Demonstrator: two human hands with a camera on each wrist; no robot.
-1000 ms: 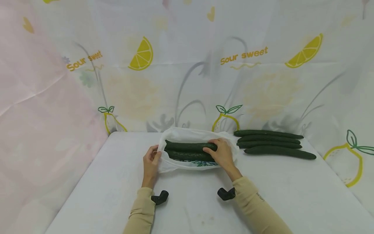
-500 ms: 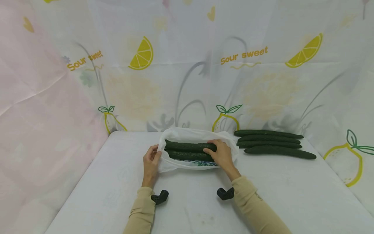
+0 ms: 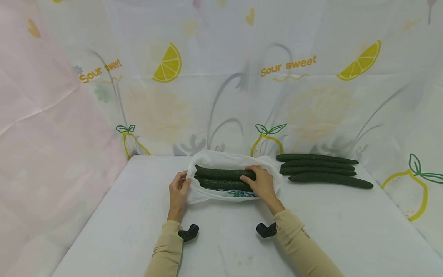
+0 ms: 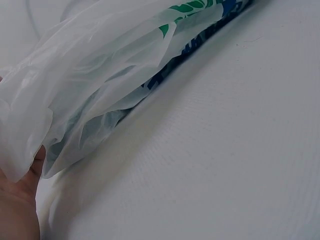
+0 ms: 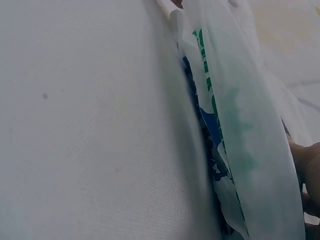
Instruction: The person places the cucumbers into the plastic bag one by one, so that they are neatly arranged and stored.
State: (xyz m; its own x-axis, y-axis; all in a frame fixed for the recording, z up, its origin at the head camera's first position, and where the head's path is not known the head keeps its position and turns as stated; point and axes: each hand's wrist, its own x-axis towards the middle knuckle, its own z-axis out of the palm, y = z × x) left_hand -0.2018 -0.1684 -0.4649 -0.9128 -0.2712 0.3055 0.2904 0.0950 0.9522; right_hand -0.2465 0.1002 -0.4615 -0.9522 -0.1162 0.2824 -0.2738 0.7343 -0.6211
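A white plastic bag (image 3: 204,198) with green and blue print lies with its mouth spread on the table. Two long dark-green cucumbers sit side by side inside: a rear cucumber (image 3: 221,173) and a front cucumber (image 3: 223,184). My left hand (image 3: 178,192) pinches the bag's left edge between thumb and fingers; the left wrist view has this hand (image 4: 22,200) at its lower left against the plastic (image 4: 95,80). My right hand (image 3: 262,184) reaches into the bag and grips the right end of the rear cucumber. In the right wrist view the bag's side (image 5: 250,125) hides most of that hand (image 5: 307,165).
Several more cucumbers (image 3: 318,169) lie in a row on the white table (image 3: 332,231), just right of the bag. A printed curtain (image 3: 221,96) hangs behind the table's far edge. Black wrist devices (image 3: 266,230) stick out from both sleeves.
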